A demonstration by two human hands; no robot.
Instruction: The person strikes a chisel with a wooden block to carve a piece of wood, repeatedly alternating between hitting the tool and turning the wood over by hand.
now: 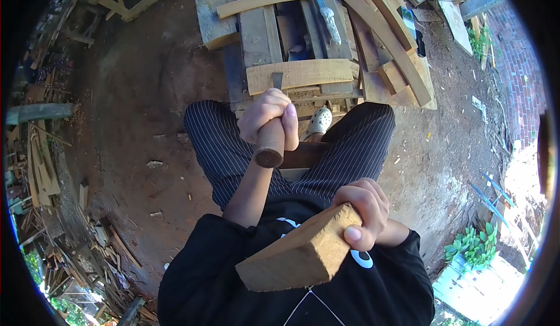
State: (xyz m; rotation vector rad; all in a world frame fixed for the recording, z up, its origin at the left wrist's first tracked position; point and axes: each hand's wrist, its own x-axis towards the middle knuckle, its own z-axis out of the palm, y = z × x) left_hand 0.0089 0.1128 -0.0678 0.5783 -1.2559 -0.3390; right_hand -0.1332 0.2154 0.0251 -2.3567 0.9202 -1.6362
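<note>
My left hand (269,118) is wrapped round the round wooden handle of a chisel (277,81), whose flat metal blade points away from me. The blade's tip is at a curved, light wooden piece (315,72) lying across the near end of a plank bench (255,25); whether it touches the wood I cannot tell. Lower right, in front of my chest, my right hand (367,209) grips a thick wooden block (297,253), fingers closed over its narrower end. The block is tilted and apart from the chisel handle.
Another curved piece (265,2) lies farther up the bench, near a blue-handled tool (328,20) with a pale wrapped end. Long curved pieces (385,40) are stacked at the right. A shoe (320,121) shows below the bench. Scrap wood (44,168) lies far left.
</note>
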